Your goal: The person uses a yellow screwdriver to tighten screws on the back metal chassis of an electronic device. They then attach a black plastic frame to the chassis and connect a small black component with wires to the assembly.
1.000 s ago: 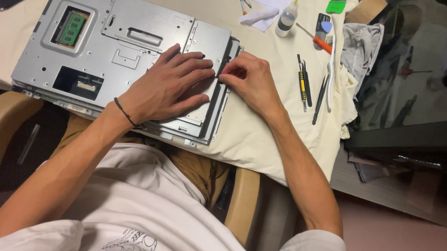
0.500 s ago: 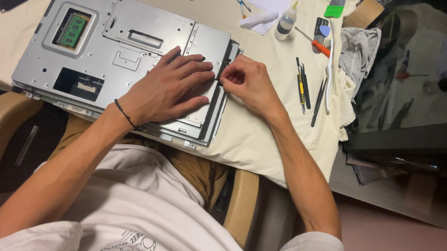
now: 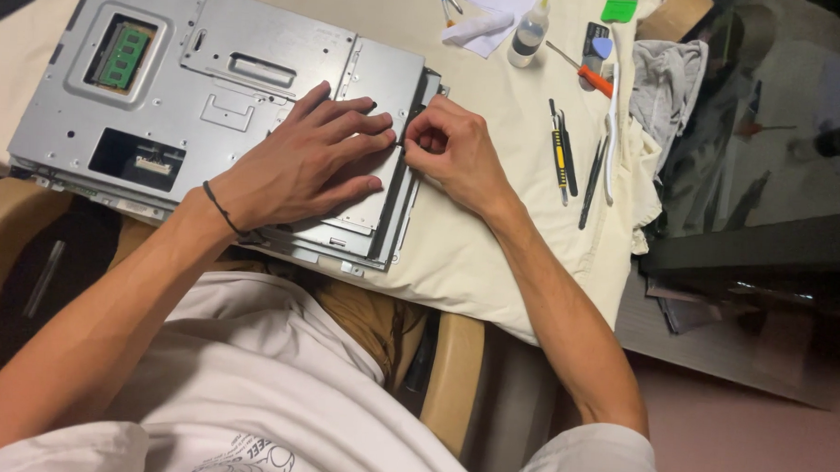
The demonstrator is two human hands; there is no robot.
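Note:
A large grey metal chassis panel point(image 3: 211, 80) lies face down on a cream cloth point(image 3: 494, 257), with a green memory board point(image 3: 124, 56) in a cut-out at its upper left. My left hand point(image 3: 297, 162) lies flat on the panel's right part, fingers spread. My right hand point(image 3: 451, 149) is curled at the panel's right edge, its fingertips pinching at the dark rim there. What the fingers grip is hidden.
Thin hand tools point(image 3: 564, 157) lie on the cloth to the right, with an orange-handled screwdriver point(image 3: 588, 76), a small bottle point(image 3: 529, 33), a white tissue point(image 3: 478, 26) and a grey rag point(image 3: 663, 82). A dark glass table point(image 3: 767, 164) stands at far right. A tan chair point(image 3: 452, 377) is below me.
Both hands hold nearly the same place. My right hand has curled slightly tighter at the panel's edge.

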